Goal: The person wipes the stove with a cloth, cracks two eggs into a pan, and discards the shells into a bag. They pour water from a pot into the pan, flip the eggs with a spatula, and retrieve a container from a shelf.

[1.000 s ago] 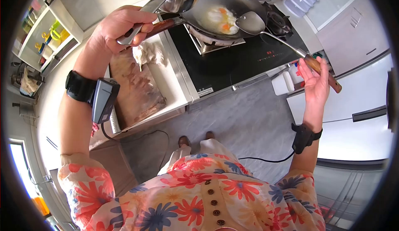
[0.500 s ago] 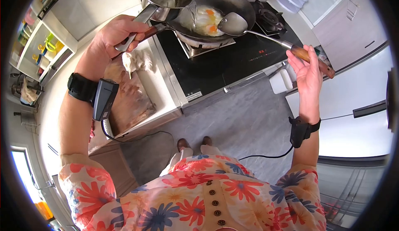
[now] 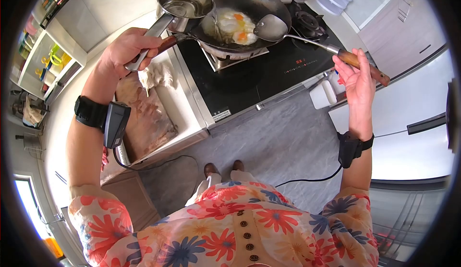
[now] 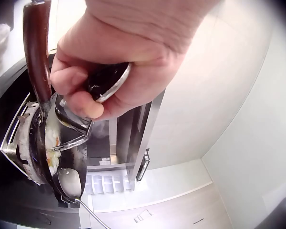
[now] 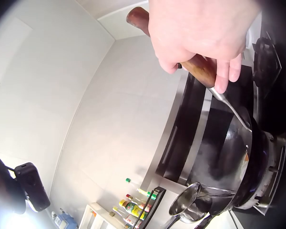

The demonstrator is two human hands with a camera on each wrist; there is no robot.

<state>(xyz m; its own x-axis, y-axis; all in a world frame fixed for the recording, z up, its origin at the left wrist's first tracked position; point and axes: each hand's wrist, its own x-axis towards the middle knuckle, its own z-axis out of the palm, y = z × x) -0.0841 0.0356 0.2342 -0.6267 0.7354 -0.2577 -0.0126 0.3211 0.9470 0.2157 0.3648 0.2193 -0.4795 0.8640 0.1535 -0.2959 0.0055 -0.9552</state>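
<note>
In the head view my left hand [image 3: 130, 50] grips the handle of a metal pot [image 3: 186, 1], tilted over the left side of the wok [image 3: 264, 6]. A thin stream of clear liquid falls from the pot into the wok, seen also in the right wrist view. Eggs with orange yolks [image 3: 238, 29] lie in the wok. The spatula's blade [image 3: 270, 28] rests in the wok beside them. My right hand [image 3: 357, 82] holds the spatula's wooden handle [image 3: 349, 58] between thumb and fingers. The wok's wooden handle [image 3: 168, 42] passes next to my left hand.
The wok sits on a black stovetop [image 3: 240, 82], with another burner [image 3: 307, 22] to its right. Left of the stove are a board [image 3: 144, 118] and a whitish cloth-like item [image 3: 156, 76]. Bottles stand on a rack [image 5: 150, 210]. A white container [image 3: 322, 95] is near the right counter edge.
My left hand has shifted left and slightly down with the pot, which now pours a stream into the wok. The wok and spatula also appear further left in the head view.
</note>
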